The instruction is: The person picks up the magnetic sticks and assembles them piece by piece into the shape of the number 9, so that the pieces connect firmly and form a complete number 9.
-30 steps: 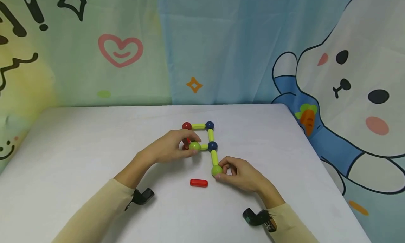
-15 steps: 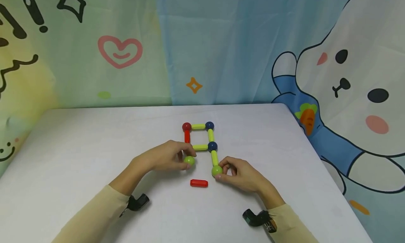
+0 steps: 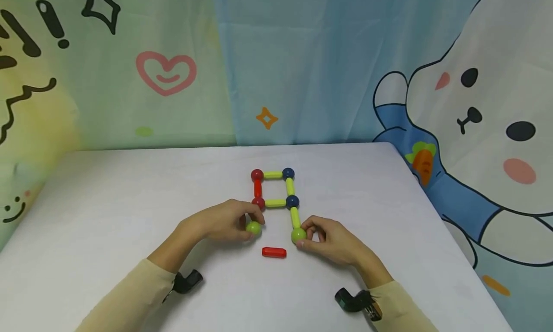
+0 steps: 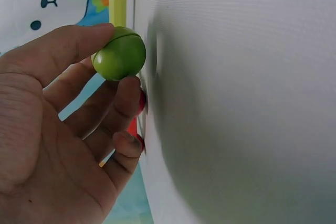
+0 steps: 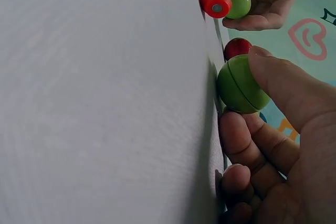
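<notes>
My left hand [image 3: 229,221] pinches a green ball [image 4: 119,55] between thumb and fingers, just in front of the lower red ball [image 3: 258,203]. My right hand [image 3: 330,238] grips another green ball [image 5: 242,84], which sits at the near end of a yellow-green rod [image 3: 295,218]. That rod runs up to a blue ball [image 3: 292,201] at the corner of a square. The square is made of yellow-green rods, one red rod [image 3: 258,188], two red balls and two blue balls. A loose red rod [image 3: 274,252] lies between the hands, nearer to me.
A white table [image 3: 129,197] carries all the pieces. Behind it hangs a cartoon curtain [image 3: 302,58]. Each wrist wears a small black camera, one at the left sleeve [image 3: 187,281] and one at the right [image 3: 354,301].
My left hand has drawn the green ball toward me and slightly left, uncovering the red rod and lower red ball of the square. My right hand keeps its hold on the other green ball.
</notes>
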The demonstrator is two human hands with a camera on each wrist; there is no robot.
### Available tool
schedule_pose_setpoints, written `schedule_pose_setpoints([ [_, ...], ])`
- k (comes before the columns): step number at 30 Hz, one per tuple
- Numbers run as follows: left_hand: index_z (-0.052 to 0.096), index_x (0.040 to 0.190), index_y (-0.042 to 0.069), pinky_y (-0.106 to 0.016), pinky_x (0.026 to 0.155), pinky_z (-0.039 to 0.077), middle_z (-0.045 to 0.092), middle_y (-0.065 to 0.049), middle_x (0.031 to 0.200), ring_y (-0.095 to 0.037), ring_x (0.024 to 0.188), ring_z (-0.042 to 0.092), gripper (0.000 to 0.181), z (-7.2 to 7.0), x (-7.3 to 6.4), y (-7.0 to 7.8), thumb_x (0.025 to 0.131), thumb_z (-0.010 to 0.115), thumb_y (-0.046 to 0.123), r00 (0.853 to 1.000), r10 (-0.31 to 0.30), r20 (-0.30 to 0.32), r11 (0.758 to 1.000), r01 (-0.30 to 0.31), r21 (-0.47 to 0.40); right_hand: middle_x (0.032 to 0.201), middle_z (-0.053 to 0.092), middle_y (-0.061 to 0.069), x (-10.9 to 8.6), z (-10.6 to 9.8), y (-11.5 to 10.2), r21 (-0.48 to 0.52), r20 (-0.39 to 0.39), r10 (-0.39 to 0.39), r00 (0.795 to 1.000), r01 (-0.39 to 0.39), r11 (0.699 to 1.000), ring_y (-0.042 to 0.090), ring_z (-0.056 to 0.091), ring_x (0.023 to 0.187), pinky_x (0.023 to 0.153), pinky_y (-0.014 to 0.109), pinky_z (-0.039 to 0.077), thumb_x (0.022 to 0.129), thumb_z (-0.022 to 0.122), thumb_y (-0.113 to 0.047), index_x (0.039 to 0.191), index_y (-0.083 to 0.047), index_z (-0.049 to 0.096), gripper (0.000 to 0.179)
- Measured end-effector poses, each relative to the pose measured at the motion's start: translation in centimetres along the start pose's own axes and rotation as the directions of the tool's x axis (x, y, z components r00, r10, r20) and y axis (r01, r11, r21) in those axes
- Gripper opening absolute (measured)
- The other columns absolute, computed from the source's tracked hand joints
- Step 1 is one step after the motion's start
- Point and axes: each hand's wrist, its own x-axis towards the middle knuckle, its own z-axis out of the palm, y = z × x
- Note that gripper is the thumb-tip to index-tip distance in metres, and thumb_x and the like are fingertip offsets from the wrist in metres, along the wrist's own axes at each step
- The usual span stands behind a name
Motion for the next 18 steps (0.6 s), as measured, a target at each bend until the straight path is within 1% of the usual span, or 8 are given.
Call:
schedule_pose_setpoints([
  [5, 0.070, 0.116, 0.022, -0.031, 0.080, 0.053, 0.064, 0.009, 0.096, -0.014, 0.090, 0.060, 0.029, 0.29, -0.16, -0.09, 0.089, 0.077, 0.016, 0.999, -0.032, 0.010, 0.999, 0.032, -0.003, 0.091, 0.058, -0.006, -0.06, 0.01, -0.01, 0.005, 0.007, -0.006, 1.000, 0.006, 1.000, 0.016, 0.049, 0.076, 0.063, 0.026, 0.039, 0.090, 0.077, -0.045, 0.110, -0.021, 0.066, 0.032],
  [14, 0.069, 0.118, 0.022, -0.030, 0.082, 0.054, 0.063, 0.009, 0.102, -0.014, 0.094, 0.059, 0.032, 0.73, -0.14, -0.45, 0.089, 0.078, 0.015, 1.000, -0.019, 0.006, 0.999, 0.019, -0.031, 0.090, 0.058, -0.006, -0.05, 0.01, 0.06, -0.004, -0.007, -0.017, 1.000, 0.017, 1.000, 0.015, 0.049, 0.075, 0.062, 0.025, 0.039, 0.090, 0.077, -0.045, 0.110, -0.021, 0.067, 0.032],
  [18, 0.068, 0.119, 0.022, -0.031, 0.083, 0.053, 0.063, 0.009, 0.104, -0.015, 0.096, 0.059, 0.033, 0.78, -0.16, -0.44, 0.088, 0.079, 0.016, 1.000, -0.003, -0.004, 1.000, 0.003, -0.030, 0.091, 0.058, -0.006, -0.06, 0.02, 0.15, -0.002, -0.010, -0.015, 1.000, 0.015, 1.000, 0.015, 0.049, 0.075, 0.063, 0.025, 0.039, 0.090, 0.077, -0.045, 0.110, -0.021, 0.067, 0.033],
])
